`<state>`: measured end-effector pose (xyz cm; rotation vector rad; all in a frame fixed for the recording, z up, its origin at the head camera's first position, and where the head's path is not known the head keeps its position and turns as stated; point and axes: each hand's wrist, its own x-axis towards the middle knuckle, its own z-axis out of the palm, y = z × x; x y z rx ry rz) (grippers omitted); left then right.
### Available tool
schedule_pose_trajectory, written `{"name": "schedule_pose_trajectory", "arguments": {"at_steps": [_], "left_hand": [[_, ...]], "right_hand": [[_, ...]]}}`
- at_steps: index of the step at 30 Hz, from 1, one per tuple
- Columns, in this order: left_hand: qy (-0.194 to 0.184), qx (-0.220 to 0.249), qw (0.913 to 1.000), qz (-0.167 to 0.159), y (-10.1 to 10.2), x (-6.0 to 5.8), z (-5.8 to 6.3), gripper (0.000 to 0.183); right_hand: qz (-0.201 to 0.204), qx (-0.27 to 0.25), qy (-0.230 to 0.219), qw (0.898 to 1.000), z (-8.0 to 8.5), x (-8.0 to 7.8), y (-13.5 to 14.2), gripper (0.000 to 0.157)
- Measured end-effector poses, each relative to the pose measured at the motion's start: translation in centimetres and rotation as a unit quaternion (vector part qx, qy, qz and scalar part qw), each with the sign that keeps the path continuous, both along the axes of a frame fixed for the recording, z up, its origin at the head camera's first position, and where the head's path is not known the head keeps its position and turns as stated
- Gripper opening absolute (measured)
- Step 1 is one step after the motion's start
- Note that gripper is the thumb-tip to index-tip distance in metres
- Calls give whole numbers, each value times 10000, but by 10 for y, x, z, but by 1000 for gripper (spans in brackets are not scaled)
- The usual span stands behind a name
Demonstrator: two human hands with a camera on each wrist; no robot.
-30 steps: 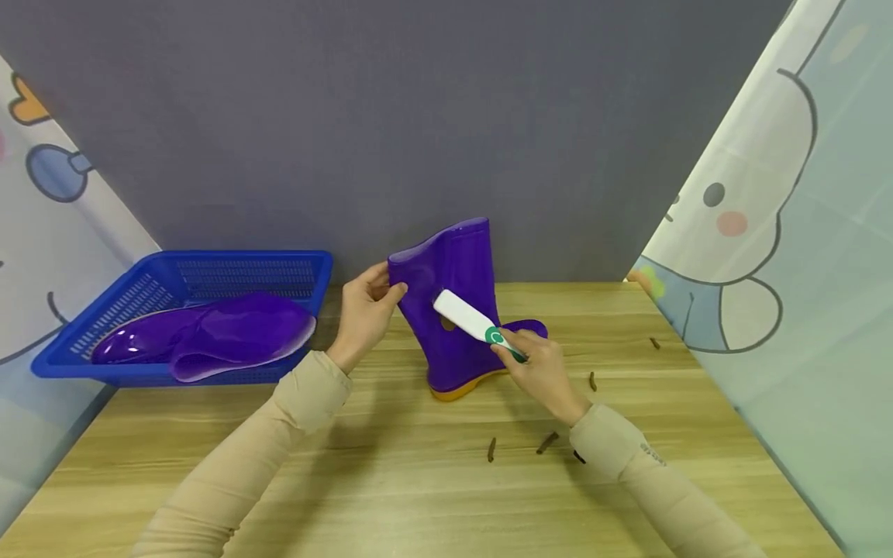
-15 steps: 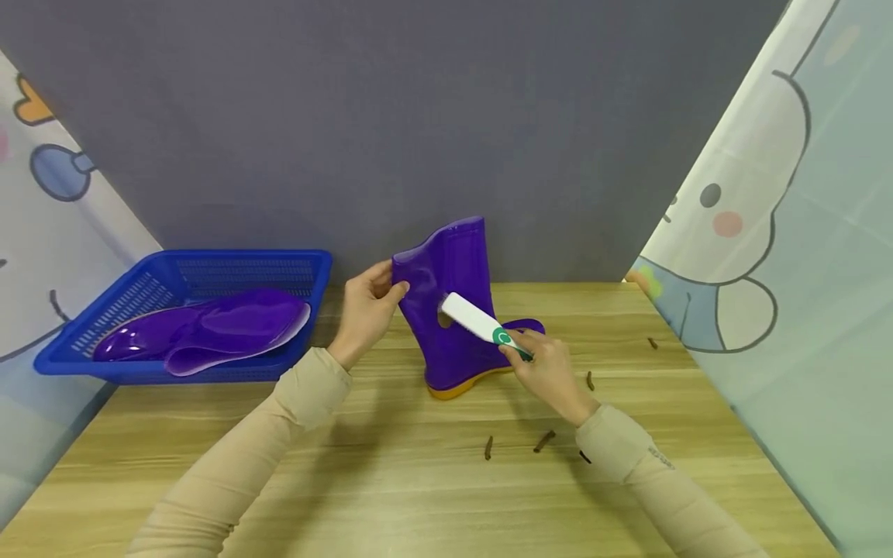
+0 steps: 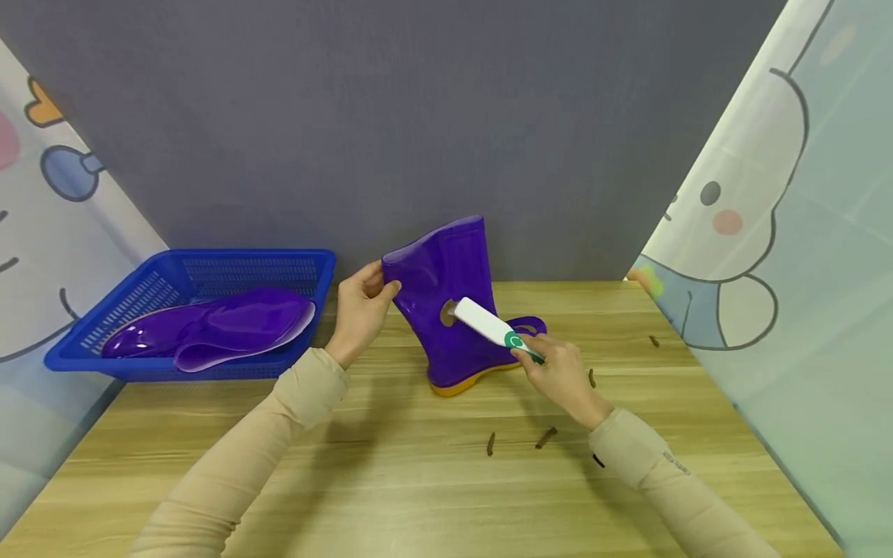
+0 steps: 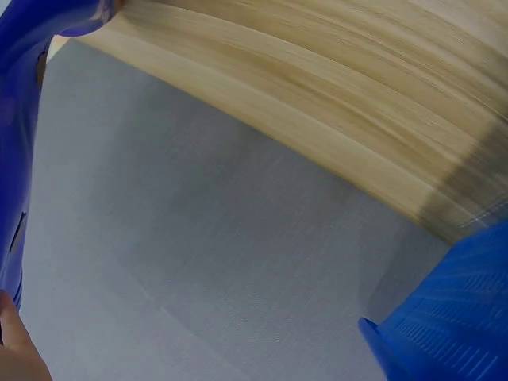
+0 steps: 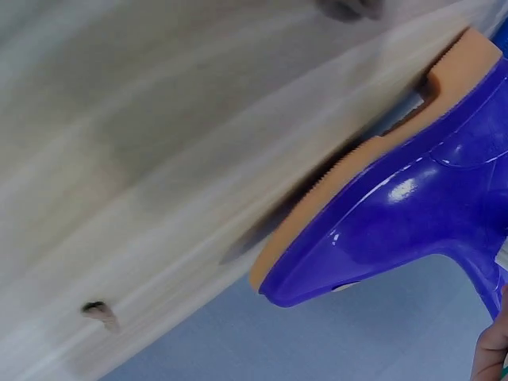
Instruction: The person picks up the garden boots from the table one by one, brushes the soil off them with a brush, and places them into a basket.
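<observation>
A purple rain boot (image 3: 456, 263) with an orange sole (image 3: 453, 387) stands on the table, its toe pointing right. My left hand (image 3: 361, 314) pinches the left edge of the boot's top opening between thumb and fingers. In my right hand (image 3: 561, 378) is a white brush (image 3: 483, 319) with a green handle end, held from the right. The brush's tip overlaps the edge of a brown patch (image 3: 446, 314) on the boot's shaft. In the right wrist view the boot (image 5: 397, 214) shows from its side, and only a bit of the hand appears at the lower right.
To the left, a blue plastic basket (image 3: 324, 267) holds more purple boots (image 3: 244, 322) lying down, one top hanging over the front rim. Small brown pieces (image 3: 546, 438) are scattered on the wooden table (image 3: 418, 496). A grey panel (image 3: 446, 116) rises behind.
The brush has moved to the right and slightly down across the shaft, uncovering more of the brown patch. My left hand keeps its grip, and the boot's top has shifted slightly left.
</observation>
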<state>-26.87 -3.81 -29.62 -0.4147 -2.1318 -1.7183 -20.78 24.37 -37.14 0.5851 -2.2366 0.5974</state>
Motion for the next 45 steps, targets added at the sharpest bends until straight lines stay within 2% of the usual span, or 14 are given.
{"name": "schedule_pose_trajectory", "arguments": {"at_steps": [3, 5, 9, 11, 13, 18, 22, 26, 31, 36, 39, 45], "left_hand": [[-26, 37, 10000, 55, -2, -3, -2, 34], [-98, 36, 9999, 108, -3, -4, -4, 34], [-231, 46, 9997, 113, -4, -4, -9, 34], [-254, 77, 9996, 42, -3, -3, -9, 34], [-224, 96, 9997, -41, -2, -1, -7, 35], [-127, 73, 9998, -148, 2, 1, 1, 34], [-70, 98, 9998, -146, 3, 1, 3, 33], [-75, 155, 9998, -88, 4, 1, 2, 33], [-136, 210, 9996, -107, 6, 1, 0, 34], [-173, 194, 9996, -148, 6, 1, 0, 35], [-185, 170, 9996, -161, 7, 1, 0, 34], [-126, 136, 9998, -123, 6, -1, 0, 34]], "right_hand": [[15, 73, -33, 10000, 1, 2, 3, 28], [50, 35, -223, 9997, 5, 4, 4, 27], [60, -411, -951, 9946, 14, 9, 2, 26], [101, -697, -1083, 9916, 19, 10, -2, 26], [233, -907, -892, 9916, 22, 7, -9, 26], [653, -1108, -25, 9917, 25, -5, -28, 27], [753, -1155, 237, 9902, 23, -12, -35, 27], [646, -1081, 172, 9919, 17, -15, -32, 26], [259, -714, -3, 9971, 9, -11, -21, 27], [-18, -204, 226, 9995, 6, -9, -16, 27], [-59, 28, 381, 9993, 6, -9, -15, 25], [-157, 249, 229, 9993, 5, -7, -11, 25]]}}
